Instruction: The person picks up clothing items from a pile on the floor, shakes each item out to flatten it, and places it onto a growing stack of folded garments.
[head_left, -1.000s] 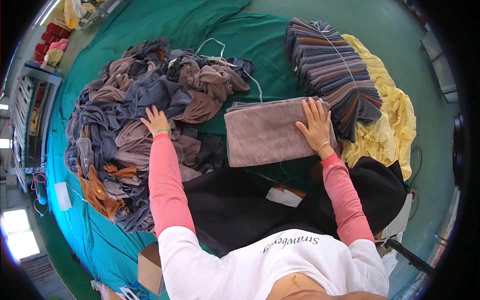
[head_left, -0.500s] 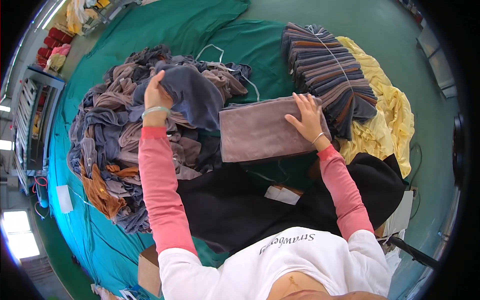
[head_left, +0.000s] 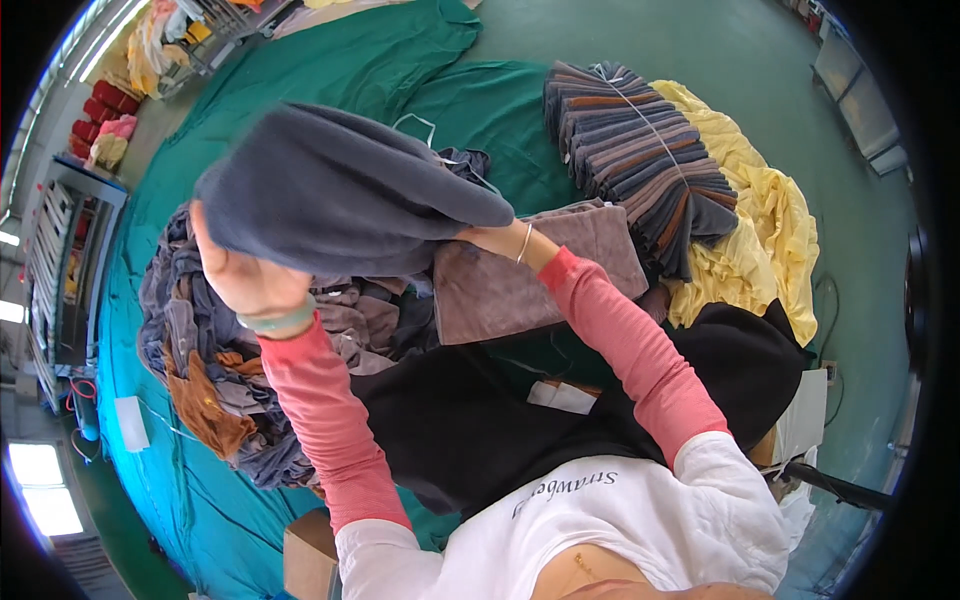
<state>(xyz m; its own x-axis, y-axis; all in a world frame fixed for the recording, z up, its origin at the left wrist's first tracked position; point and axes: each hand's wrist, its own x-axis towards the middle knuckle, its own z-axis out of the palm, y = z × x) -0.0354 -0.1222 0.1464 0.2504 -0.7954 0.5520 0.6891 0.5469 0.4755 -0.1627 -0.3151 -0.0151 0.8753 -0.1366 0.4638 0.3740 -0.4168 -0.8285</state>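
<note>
A dark grey towel [head_left: 340,195] hangs in the air between my two hands, bunched in soft folds. My left hand [head_left: 250,275] grips it at its left end, the fingers partly under the cloth. At the right end my right hand [head_left: 490,237] has hold of the other side, its fingertips covered by the fabric. Below the towel and to the right lies a flat stack of folded mauve-brown towels [head_left: 540,280]. Beneath the raised towel, a loose heap of grey, mauve and orange towels [head_left: 200,330] spreads to the left, partly hidden.
A tied bundle of folded towels [head_left: 640,150] lies at the far right on yellow cloth [head_left: 775,230]. Black cloth [head_left: 480,410] covers my lap. Green sheeting [head_left: 330,60] lies under the heap. A cardboard box [head_left: 312,555] stands near my left side.
The grey towel has been lifted off the heap and now spans both hands. My right hand has left the mauve-brown stack and moved left to the towel; my left hand moved left and nearer.
</note>
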